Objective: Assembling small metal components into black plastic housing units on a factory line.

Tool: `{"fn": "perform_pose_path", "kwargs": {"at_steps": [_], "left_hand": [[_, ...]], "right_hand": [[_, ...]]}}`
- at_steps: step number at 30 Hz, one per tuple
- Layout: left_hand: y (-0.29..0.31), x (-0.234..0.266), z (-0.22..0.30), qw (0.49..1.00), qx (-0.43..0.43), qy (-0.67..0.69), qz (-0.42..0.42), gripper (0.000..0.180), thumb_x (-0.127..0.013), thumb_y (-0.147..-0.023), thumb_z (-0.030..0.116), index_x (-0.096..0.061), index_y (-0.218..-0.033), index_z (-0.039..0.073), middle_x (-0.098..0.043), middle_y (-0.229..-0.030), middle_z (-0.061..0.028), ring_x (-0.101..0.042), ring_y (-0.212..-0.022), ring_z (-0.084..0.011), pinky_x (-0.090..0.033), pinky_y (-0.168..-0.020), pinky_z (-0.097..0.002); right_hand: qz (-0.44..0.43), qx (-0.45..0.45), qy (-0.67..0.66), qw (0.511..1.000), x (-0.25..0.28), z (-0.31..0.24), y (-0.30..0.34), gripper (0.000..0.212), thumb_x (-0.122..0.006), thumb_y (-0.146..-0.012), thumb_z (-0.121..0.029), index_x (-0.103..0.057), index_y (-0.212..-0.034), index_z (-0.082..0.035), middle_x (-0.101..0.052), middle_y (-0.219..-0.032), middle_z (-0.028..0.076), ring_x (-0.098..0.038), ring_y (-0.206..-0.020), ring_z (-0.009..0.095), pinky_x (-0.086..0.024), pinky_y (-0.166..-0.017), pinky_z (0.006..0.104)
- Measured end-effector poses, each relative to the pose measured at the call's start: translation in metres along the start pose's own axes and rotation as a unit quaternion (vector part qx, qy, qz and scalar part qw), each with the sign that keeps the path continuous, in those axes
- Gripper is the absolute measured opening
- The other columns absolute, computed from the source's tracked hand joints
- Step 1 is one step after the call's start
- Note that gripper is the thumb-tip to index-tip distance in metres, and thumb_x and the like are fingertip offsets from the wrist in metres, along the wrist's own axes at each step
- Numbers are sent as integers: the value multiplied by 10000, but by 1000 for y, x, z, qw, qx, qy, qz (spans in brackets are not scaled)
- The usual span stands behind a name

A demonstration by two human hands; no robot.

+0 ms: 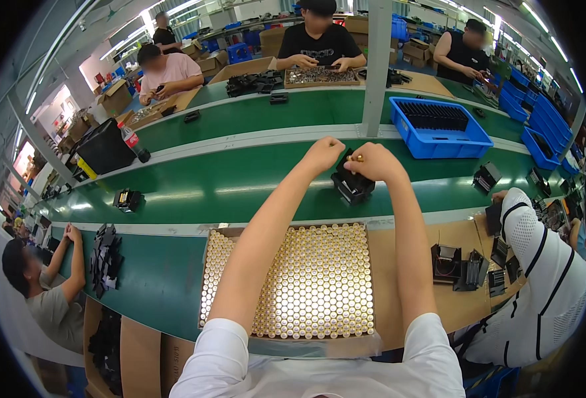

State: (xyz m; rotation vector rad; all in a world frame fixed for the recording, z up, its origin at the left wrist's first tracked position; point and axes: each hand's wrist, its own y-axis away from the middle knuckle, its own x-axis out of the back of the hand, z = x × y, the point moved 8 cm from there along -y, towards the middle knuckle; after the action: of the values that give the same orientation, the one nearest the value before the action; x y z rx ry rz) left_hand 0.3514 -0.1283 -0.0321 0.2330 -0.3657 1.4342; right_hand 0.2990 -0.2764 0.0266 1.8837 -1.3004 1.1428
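Both my arms reach over a shallow carton of batteries (319, 278), packed upright in tight rows with shiny round ends. Beyond it, on the green conveyor belt, sits a black plastic case (354, 188). My right hand (380, 162) is above the case, fingers closed around small gold-ended batteries (355, 159). How many it holds is hidden. At the case's far left side, my left hand (325, 155) has its fingers curled together. Whatever lies between them cannot be made out.
A blue bin (439, 132) of black parts stands beyond the belt, right of a metal post (375, 73). More black cases (487, 176) sit on the belt. Black parts (106, 259) lie left. A co-worker's white sleeve (545, 278) is close at right, beside open cases (447, 263).
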Motion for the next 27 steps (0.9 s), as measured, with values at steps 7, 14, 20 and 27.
{"fn": "perform_pose_path", "kwargs": {"at_steps": [7,14,20,27], "left_hand": [[11,-21,-25,998,57,-23,18,414,-646,-906,195,-569,-1263,-1,-671,-998,-155,-664,-848,-245,-554,-746,-354],[29,-18,-8,991,15,-125,37,563,-666,-895,159,-464,-1404,29,-634,-1167,-237,-671,-965,-335,-561,-834,-398],[48,-21,-19,968,-79,-238,11,686,-669,-922,205,-350,-1513,63,-528,-1389,-276,-613,-1156,-390,-519,-976,-441],[67,-11,-64,913,-104,-393,45,697,-649,-949,270,-322,-1535,77,-484,-1453,-252,-522,-1276,-413,-452,-1063,-486]], "right_hand": [[7,-22,-153,988,-2,35,-13,284,-700,-913,-279,-749,-808,-20,-642,-653,72,-517,-526,201,-473,-539,335],[-9,-53,-299,953,-13,50,-16,304,-690,-945,-278,-692,-753,-41,-519,-585,17,-392,-444,112,-318,-421,284],[0,-75,-330,941,-27,74,-22,320,-674,-963,-290,-693,-779,-29,-504,-575,12,-380,-436,103,-308,-417,275],[-20,-95,-328,940,-45,60,-20,318,-662,-974,-293,-696,-801,-29,-497,-572,4,-376,-431,99,-298,-413,262]]}}
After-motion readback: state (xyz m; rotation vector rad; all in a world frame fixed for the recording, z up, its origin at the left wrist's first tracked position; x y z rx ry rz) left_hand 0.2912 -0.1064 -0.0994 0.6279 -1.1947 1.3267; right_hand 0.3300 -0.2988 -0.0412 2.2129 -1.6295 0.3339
